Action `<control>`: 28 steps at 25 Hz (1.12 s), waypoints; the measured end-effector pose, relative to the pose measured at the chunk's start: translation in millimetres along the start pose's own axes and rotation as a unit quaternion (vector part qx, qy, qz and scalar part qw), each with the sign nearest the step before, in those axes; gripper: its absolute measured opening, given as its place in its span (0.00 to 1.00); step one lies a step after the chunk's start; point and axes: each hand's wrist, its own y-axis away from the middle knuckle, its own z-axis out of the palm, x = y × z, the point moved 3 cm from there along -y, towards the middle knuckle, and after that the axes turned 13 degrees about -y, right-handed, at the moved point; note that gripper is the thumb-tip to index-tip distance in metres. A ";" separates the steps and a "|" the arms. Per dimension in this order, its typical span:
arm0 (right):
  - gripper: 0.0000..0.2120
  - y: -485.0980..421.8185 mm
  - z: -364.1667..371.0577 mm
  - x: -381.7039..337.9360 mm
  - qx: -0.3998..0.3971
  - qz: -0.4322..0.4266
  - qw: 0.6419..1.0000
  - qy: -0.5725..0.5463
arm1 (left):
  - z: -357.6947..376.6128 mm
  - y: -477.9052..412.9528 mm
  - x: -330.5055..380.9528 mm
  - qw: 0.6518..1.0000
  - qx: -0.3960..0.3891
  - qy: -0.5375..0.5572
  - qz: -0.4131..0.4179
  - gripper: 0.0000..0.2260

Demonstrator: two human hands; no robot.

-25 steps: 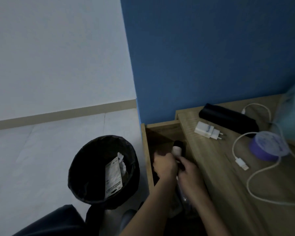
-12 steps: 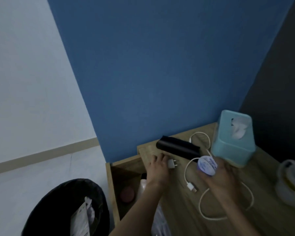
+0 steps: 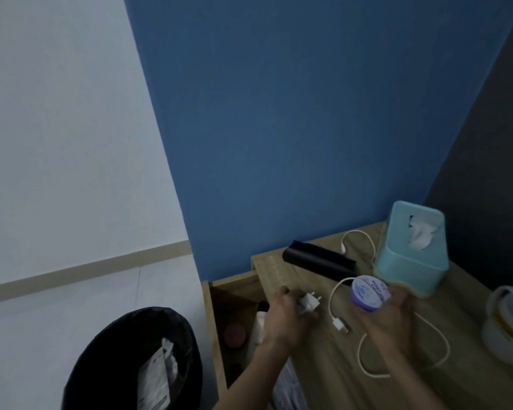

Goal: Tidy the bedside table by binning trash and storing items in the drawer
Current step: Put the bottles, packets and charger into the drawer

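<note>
Head view: left hand (image 3: 282, 321) gripped a white plastic charger (image 3: 308, 304), right hand (image 3: 388, 318) a round purple tub (image 3: 367, 292), stowing in the wooden drawer (image 3: 214, 327) leftward likely next.

Both my left hand (image 3: 282, 319) and my right hand (image 3: 390, 316) are bare. Behind each wrist, my left forearm (image 3: 246, 380) and right forearm (image 3: 410, 378) are uncovered down to the bottom edge of view. Dim light, motion blur: finger detail unreadable.
</note>
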 end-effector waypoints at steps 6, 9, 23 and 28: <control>0.34 -2.7 -18.7 -27.8 -0.034 -0.008 0.994 -0.107 | -44.3 17.5 34.4 0.994 0.086 0.061 0.017 0.19; 0.33 20.1 -42.9 -65.3 -0.077 -0.078 0.978 -0.176 | -85.7 38.5 46.3 0.974 0.173 0.145 0.025 0.17; 0.32 7.0 -75.2 -111.4 -0.082 -0.107 0.987 -0.084 | -139.8 95.9 56.5 0.944 0.209 0.253 0.032 0.13; 0.25 39.4 -83.5 -166.6 -0.166 -0.175 0.934 -0.262 | -166.2 106.7 68.9 0.930 0.224 0.287 0.057 0.11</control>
